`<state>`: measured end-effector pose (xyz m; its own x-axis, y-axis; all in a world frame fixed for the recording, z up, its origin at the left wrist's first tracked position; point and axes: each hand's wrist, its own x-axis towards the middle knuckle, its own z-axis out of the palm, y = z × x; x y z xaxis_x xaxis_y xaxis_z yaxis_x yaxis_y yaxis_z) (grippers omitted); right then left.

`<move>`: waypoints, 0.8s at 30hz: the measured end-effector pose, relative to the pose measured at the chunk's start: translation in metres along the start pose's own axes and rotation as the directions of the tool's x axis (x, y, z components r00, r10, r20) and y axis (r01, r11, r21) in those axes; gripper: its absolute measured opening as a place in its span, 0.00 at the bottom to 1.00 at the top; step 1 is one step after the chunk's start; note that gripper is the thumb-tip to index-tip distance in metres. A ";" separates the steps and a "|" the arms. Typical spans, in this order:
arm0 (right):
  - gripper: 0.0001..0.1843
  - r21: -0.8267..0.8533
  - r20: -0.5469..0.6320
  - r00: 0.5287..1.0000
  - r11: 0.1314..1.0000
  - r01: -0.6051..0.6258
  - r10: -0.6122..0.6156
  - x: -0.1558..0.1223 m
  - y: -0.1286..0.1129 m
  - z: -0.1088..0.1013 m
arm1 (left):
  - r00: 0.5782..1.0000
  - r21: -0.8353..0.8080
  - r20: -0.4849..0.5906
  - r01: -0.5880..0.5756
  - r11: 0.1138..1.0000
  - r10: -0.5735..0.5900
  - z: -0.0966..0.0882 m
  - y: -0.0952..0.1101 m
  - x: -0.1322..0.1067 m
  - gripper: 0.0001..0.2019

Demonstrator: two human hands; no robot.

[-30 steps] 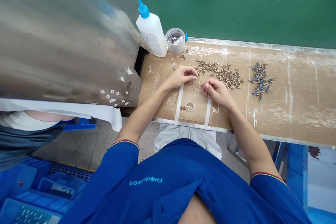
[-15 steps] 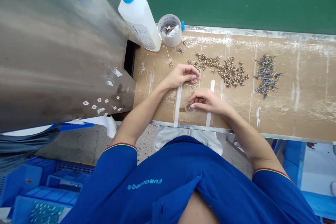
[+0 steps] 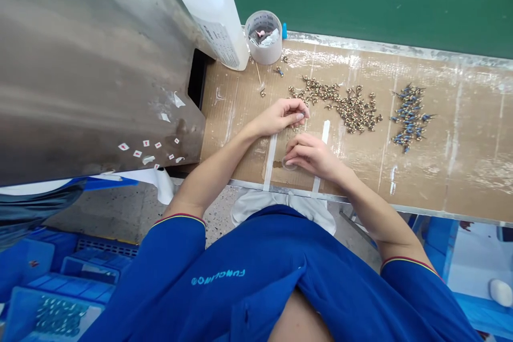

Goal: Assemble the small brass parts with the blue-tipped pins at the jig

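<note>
My left hand (image 3: 285, 116) is closed in a pinch at the near edge of a heap of small gold-coloured metal pieces (image 3: 355, 109). Whatever sits between its fingertips is too small to make out. Just nearer to me, my right hand (image 3: 311, 156) has its fingers pressed together over a small clear round dish (image 3: 289, 165), partly covering it. I cannot see what those fingers pinch. Farther right lies a second pile of small pieces with blue ends (image 3: 411, 117). Two white tape strips (image 3: 270, 163) run along the cardboard near my hands.
A white bottle with a blue cap (image 3: 216, 18) stands at the back left, beside a tape roll (image 3: 268, 53) holding scraps. A metal panel (image 3: 100, 75) rises on the left, with small stickers on it. Behind the cardboard-covered bench (image 3: 420, 181) is a green surface (image 3: 380, 0).
My right fingers have drawn together and moved slightly left over the dish. The left hand stays near the heap, still pinching. The camera view has shifted a little.
</note>
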<state>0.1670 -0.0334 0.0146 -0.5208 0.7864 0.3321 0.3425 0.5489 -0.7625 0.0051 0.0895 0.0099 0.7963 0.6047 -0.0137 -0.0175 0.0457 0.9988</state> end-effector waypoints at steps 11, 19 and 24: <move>0.16 -0.270 0.090 0.995 0.960 0.068 -0.045 0.001 -0.009 -0.010 | 0.994 -0.084 -0.072 0.078 0.993 -0.084 -0.001 -0.003 0.002 0.09; 0.15 -0.341 0.002 0.999 0.939 0.044 -0.046 0.001 -0.009 -0.004 | 0.991 -0.067 -0.089 0.091 0.994 -0.097 -0.001 -0.001 0.001 0.06; 0.09 -0.196 0.079 0.997 0.981 0.007 0.009 0.000 -0.007 -0.013 | 0.991 -0.057 -0.086 0.095 0.994 -0.099 -0.001 -0.003 0.001 0.05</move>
<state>0.1749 -0.0333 0.0273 -0.5782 0.7663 0.2802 0.4854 0.5990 -0.6368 0.0056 0.0904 0.0066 0.7395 0.6630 -0.1168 0.0237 0.1477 0.9887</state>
